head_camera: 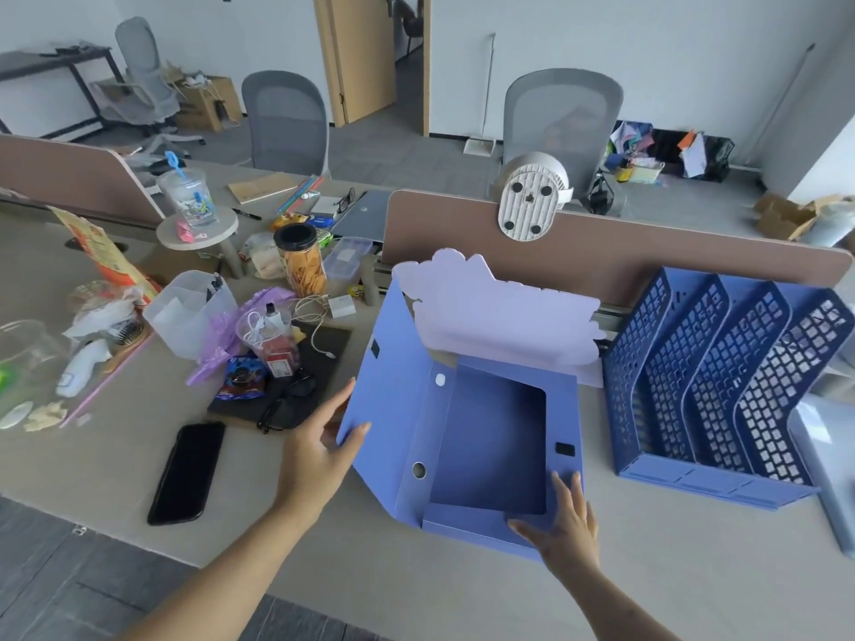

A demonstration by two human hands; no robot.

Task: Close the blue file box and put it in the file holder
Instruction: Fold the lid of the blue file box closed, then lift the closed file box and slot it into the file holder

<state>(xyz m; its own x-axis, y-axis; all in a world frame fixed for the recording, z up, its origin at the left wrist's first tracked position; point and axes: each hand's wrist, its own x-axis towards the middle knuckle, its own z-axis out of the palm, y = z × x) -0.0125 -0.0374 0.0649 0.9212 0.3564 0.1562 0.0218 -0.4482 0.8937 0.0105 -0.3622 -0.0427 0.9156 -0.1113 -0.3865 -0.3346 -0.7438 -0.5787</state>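
Observation:
The blue file box (490, 446) lies open on the desk, its inside bare. Its lid flap (393, 377) stands up on the left side. My left hand (319, 451) grips the lower edge of that raised flap, thumb in front and fingers behind. My right hand (566, 520) rests flat on the box's near right corner, fingers spread. A pale lilac sheet with a wavy edge (499, 307) stands behind the box. The blue mesh file holder (721, 386) with several slanted slots stands right of the box, against the divider.
A black phone (187, 471) lies left of my left arm. Clutter fills the left desk: a black pouch with glasses (287, 390), a snack jar (303, 263), a clear bin (185, 312), cables. A brown divider (601, 252) with a clipped fan (532, 196) runs behind. A grey object (828, 460) lies far right.

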